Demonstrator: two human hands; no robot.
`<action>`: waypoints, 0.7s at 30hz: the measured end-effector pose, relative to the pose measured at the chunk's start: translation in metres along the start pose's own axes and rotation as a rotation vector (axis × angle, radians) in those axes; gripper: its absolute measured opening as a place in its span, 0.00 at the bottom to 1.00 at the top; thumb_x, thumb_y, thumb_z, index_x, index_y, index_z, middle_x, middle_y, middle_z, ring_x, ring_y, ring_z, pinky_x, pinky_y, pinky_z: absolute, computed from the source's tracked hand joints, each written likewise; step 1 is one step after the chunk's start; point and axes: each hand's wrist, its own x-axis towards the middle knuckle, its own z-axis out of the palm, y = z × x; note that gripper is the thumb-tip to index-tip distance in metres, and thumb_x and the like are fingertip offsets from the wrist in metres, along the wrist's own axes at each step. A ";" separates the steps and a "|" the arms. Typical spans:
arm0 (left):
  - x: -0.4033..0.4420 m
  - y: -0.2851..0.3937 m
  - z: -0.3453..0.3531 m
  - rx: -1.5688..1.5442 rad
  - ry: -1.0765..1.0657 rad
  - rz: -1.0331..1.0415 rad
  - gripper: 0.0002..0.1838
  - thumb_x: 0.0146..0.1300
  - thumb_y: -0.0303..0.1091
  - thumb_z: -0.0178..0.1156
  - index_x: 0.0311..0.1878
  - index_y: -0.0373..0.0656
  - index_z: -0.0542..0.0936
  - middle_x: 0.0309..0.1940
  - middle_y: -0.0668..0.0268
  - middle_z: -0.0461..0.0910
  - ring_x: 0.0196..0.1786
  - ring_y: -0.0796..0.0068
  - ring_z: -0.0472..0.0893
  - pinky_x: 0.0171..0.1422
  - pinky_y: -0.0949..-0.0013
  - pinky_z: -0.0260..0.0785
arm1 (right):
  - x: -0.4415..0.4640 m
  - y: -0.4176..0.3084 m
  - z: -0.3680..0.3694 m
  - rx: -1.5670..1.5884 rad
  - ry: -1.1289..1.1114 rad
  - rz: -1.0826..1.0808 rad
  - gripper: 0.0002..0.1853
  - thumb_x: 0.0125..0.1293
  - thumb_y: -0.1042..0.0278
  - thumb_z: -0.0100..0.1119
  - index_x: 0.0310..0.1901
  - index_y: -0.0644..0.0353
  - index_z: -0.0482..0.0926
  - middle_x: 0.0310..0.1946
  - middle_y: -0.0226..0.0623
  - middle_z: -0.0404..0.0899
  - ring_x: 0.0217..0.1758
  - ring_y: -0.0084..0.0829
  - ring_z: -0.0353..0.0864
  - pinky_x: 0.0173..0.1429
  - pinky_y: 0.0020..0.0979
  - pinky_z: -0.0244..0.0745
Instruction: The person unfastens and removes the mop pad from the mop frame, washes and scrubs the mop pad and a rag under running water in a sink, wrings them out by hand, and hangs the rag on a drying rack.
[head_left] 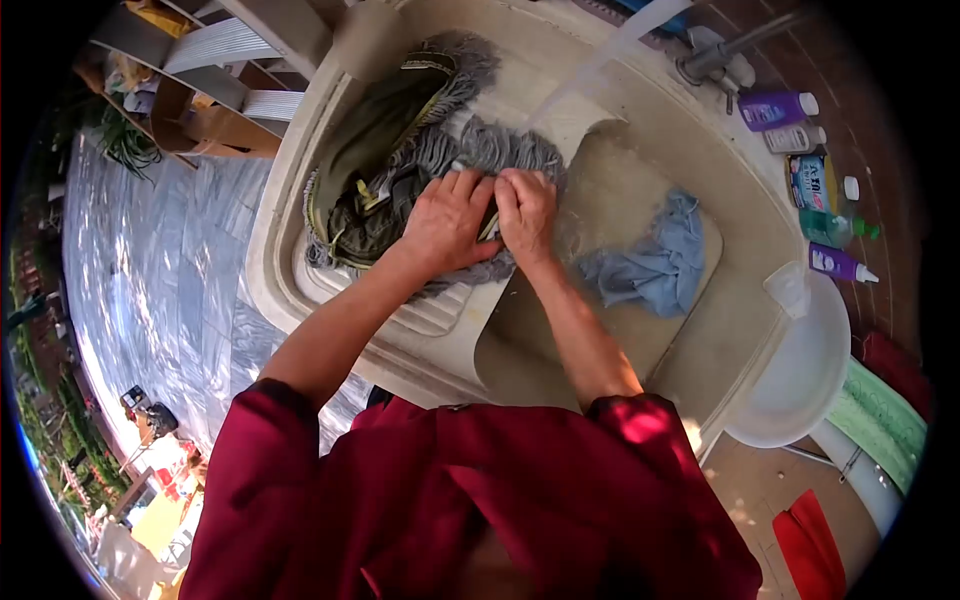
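A dust mop head (365, 180) with dark green backing and thick grey yarn fringe lies bunched on the ribbed washboard side of a pale laundry sink (270, 240). My left hand (447, 225) presses on its near right part, the fingers curled into the fabric. Right beside it, my right hand (526, 210) is closed on the same edge, knuckles up. The two hands touch or nearly touch, and they hide the part they grip. In the deeper basin to the right, a light blue cloth (655, 260) lies crumpled in shallow, cloudy water.
A metal tap (705, 65) stands at the sink's top right, with a pale stream falling across the top. Several bottles, including a purple bottle (778, 110), line the right side. A white round basin (800, 370) sits below them. Metal steps (220, 45) stand upper left.
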 end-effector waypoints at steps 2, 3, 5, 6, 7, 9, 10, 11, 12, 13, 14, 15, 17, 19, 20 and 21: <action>-0.041 0.020 -0.011 -0.017 -0.144 0.006 0.40 0.34 0.47 0.69 0.53 0.38 0.69 0.47 0.55 0.71 0.50 0.57 0.73 0.54 0.59 0.66 | -0.036 -0.035 -0.016 -0.027 -0.068 0.043 0.06 0.57 0.69 0.55 0.24 0.59 0.75 0.25 0.35 0.76 0.33 0.38 0.73 0.40 0.38 0.63; -0.036 0.014 -0.011 -0.006 -0.174 0.025 0.41 0.34 0.48 0.70 0.54 0.37 0.68 0.47 0.54 0.71 0.49 0.56 0.73 0.54 0.59 0.67 | -0.032 -0.033 -0.011 -0.080 -0.049 0.066 0.07 0.57 0.69 0.54 0.23 0.59 0.74 0.25 0.35 0.76 0.33 0.38 0.73 0.40 0.39 0.63; -0.005 -0.004 -0.003 0.013 -0.163 0.048 0.42 0.33 0.47 0.70 0.54 0.37 0.68 0.46 0.52 0.71 0.47 0.53 0.74 0.52 0.58 0.68 | -0.008 -0.012 0.005 -0.175 -0.027 0.092 0.09 0.58 0.67 0.53 0.22 0.59 0.72 0.25 0.35 0.76 0.32 0.38 0.73 0.38 0.39 0.62; 0.026 -0.013 0.005 0.054 -0.050 0.032 0.38 0.33 0.46 0.70 0.50 0.37 0.69 0.43 0.53 0.72 0.45 0.52 0.75 0.51 0.58 0.69 | 0.020 0.006 0.014 -0.224 -0.018 0.093 0.12 0.60 0.64 0.51 0.21 0.57 0.72 0.24 0.35 0.76 0.30 0.39 0.73 0.37 0.41 0.61; 0.059 -0.019 0.012 0.092 -0.096 -0.080 0.34 0.34 0.45 0.69 0.45 0.37 0.70 0.41 0.53 0.73 0.45 0.52 0.75 0.50 0.59 0.69 | 0.046 0.035 0.030 -0.229 0.047 0.081 0.13 0.60 0.62 0.50 0.21 0.55 0.74 0.22 0.36 0.77 0.30 0.41 0.74 0.37 0.41 0.62; 0.098 -0.047 0.036 0.119 0.033 -0.114 0.28 0.39 0.45 0.67 0.43 0.41 0.72 0.41 0.57 0.75 0.46 0.55 0.76 0.48 0.58 0.69 | 0.089 0.060 0.042 -0.318 0.065 0.148 0.11 0.57 0.60 0.53 0.21 0.54 0.76 0.20 0.37 0.77 0.30 0.42 0.77 0.37 0.42 0.64; 0.108 -0.041 0.031 0.170 0.014 -0.139 0.27 0.41 0.46 0.66 0.43 0.42 0.72 0.41 0.58 0.75 0.46 0.56 0.76 0.47 0.57 0.70 | 0.097 0.070 0.047 -0.304 0.054 0.152 0.11 0.57 0.60 0.53 0.22 0.54 0.76 0.20 0.37 0.77 0.30 0.42 0.77 0.37 0.43 0.64; 0.107 -0.041 0.033 0.177 0.024 -0.127 0.27 0.41 0.46 0.66 0.43 0.42 0.72 0.40 0.58 0.75 0.45 0.56 0.76 0.46 0.57 0.70 | 0.093 0.064 0.045 -0.293 0.076 0.156 0.11 0.57 0.60 0.53 0.21 0.54 0.75 0.20 0.37 0.77 0.30 0.42 0.77 0.36 0.42 0.64; 0.100 -0.041 0.031 0.187 0.035 -0.125 0.28 0.40 0.46 0.67 0.43 0.41 0.72 0.40 0.58 0.75 0.44 0.56 0.76 0.46 0.57 0.70 | 0.089 0.054 0.041 -0.274 0.092 0.156 0.11 0.56 0.61 0.53 0.20 0.55 0.75 0.21 0.37 0.77 0.30 0.42 0.77 0.36 0.42 0.65; 0.083 -0.033 0.024 0.162 0.004 -0.128 0.28 0.39 0.46 0.67 0.42 0.41 0.72 0.38 0.57 0.74 0.42 0.56 0.77 0.44 0.58 0.71 | 0.076 0.045 0.036 -0.174 0.040 0.153 0.11 0.56 0.62 0.53 0.19 0.55 0.74 0.20 0.37 0.76 0.29 0.41 0.77 0.36 0.41 0.64; 0.062 -0.022 0.013 0.142 -0.019 -0.127 0.28 0.38 0.46 0.67 0.41 0.41 0.72 0.36 0.57 0.74 0.40 0.57 0.77 0.42 0.59 0.72 | 0.057 0.034 0.030 -0.073 -0.008 0.142 0.12 0.56 0.62 0.53 0.18 0.56 0.73 0.19 0.37 0.75 0.29 0.41 0.76 0.35 0.40 0.64; 0.038 -0.008 -0.001 0.109 -0.076 -0.128 0.28 0.36 0.46 0.68 0.41 0.40 0.72 0.34 0.57 0.73 0.38 0.57 0.78 0.40 0.59 0.72 | 0.035 0.017 0.024 -0.011 -0.008 0.112 0.13 0.56 0.63 0.53 0.17 0.56 0.71 0.18 0.36 0.74 0.28 0.40 0.75 0.35 0.39 0.63; -0.016 0.015 -0.019 0.044 -0.163 -0.087 0.30 0.33 0.44 0.69 0.41 0.40 0.71 0.32 0.58 0.72 0.35 0.58 0.77 0.36 0.61 0.73 | -0.016 -0.023 0.005 0.106 -0.039 0.132 0.14 0.56 0.64 0.52 0.16 0.57 0.69 0.17 0.35 0.72 0.26 0.40 0.73 0.34 0.39 0.62; -0.018 0.015 -0.019 0.031 -0.155 -0.033 0.31 0.32 0.43 0.70 0.41 0.39 0.71 0.31 0.59 0.71 0.33 0.58 0.77 0.35 0.62 0.73 | -0.016 -0.028 0.001 0.146 -0.039 0.110 0.14 0.57 0.65 0.51 0.15 0.57 0.68 0.16 0.36 0.71 0.26 0.40 0.72 0.34 0.39 0.62; -0.008 0.010 -0.014 0.047 -0.138 -0.033 0.31 0.32 0.42 0.70 0.41 0.39 0.71 0.31 0.59 0.71 0.32 0.58 0.77 0.35 0.62 0.73 | -0.003 -0.017 0.007 0.135 -0.022 0.058 0.14 0.57 0.65 0.51 0.16 0.57 0.68 0.16 0.36 0.71 0.25 0.41 0.72 0.33 0.39 0.62; 0.007 -0.005 -0.004 0.099 -0.110 -0.022 0.31 0.32 0.42 0.70 0.41 0.39 0.71 0.31 0.60 0.71 0.32 0.58 0.76 0.34 0.62 0.72 | 0.011 -0.002 0.013 0.113 -0.003 0.013 0.14 0.57 0.66 0.52 0.16 0.57 0.68 0.16 0.37 0.71 0.25 0.42 0.72 0.33 0.40 0.62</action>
